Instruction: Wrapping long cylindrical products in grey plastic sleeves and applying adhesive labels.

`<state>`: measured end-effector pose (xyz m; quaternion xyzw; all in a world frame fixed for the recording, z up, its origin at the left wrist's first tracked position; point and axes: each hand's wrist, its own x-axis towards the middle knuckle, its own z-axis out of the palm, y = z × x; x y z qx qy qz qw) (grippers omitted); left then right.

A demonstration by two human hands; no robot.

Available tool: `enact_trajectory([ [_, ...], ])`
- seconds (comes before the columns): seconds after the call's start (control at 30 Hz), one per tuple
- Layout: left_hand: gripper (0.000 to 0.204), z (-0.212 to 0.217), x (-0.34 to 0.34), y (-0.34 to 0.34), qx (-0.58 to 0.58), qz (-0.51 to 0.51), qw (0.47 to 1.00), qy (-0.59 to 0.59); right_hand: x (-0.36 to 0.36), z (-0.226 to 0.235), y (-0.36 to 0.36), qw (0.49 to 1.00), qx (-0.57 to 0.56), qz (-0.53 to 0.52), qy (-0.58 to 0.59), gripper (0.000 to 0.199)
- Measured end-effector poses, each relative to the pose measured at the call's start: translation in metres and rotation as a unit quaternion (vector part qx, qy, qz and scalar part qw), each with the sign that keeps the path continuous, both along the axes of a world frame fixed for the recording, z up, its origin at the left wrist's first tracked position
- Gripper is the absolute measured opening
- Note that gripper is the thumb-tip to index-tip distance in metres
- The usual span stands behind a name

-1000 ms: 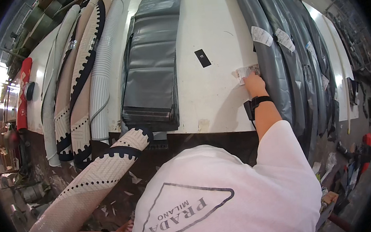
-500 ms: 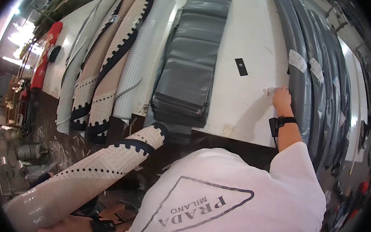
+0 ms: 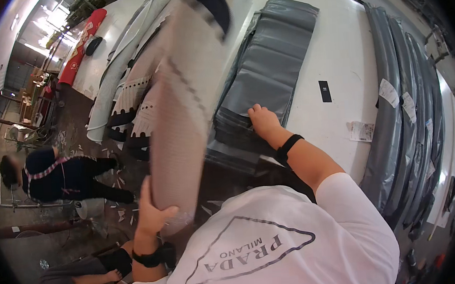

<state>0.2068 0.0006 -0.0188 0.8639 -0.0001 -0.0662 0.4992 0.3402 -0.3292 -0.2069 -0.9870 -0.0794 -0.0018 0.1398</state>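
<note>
A rolled beige rug with a dark scalloped edge (image 3: 177, 151) stands slanting upright, blurred by motion. My left hand (image 3: 154, 213) grips it near its lower end, the thumb lying across the roll. To the right of it, a stack of flat grey plastic bags (image 3: 271, 58) lies on the white table (image 3: 337, 42). My right hand (image 3: 263, 119) is at the near edge of this stack, with its fingers curled on the top bag. A white printed label (image 3: 361, 131) lies on the table to the right of that hand.
Several long grey-wrapped rolls (image 3: 387, 70) line the table's right side, with labels on them. Other rolled rugs (image 3: 133, 96) lie at the left, and a red roll (image 3: 82, 46) farther off. A small black card (image 3: 325, 91) lies midtable. A co-worker (image 3: 61, 173) is at the left.
My left hand has swung the rolled rug from lying low at the left to slanting upright by the table. My right hand has left the label and moved left to the plastic bags.
</note>
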Motion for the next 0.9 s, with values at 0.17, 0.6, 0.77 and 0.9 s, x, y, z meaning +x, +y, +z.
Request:
enact_trajectory([
  [0.17, 0.1, -0.017, -0.03, 0.037, 0.058, -0.076, 0.987, 0.129, 0.024, -0.012, -0.021, 0.988, 0.141, -0.055, 0.038, 0.02],
  [0.6, 0.089, 0.009, -0.055, 0.062, 0.163, -0.162, 0.933, 0.276, 0.01, 0.033, -0.039, 0.947, 0.246, -0.123, -0.168, 0.017],
  [0.77, 0.088, 0.002, -0.055, 0.06, 0.18, -0.169, 0.935, 0.255, 0.007, 0.065, -0.037, 0.962, 0.172, -0.102, -0.183, 0.014],
  [0.9, 0.088, 0.007, -0.049, 0.042, 0.228, -0.198, 0.924, 0.234, 0.003, 0.064, -0.017, 0.989, 0.066, -0.024, -0.134, 0.01],
])
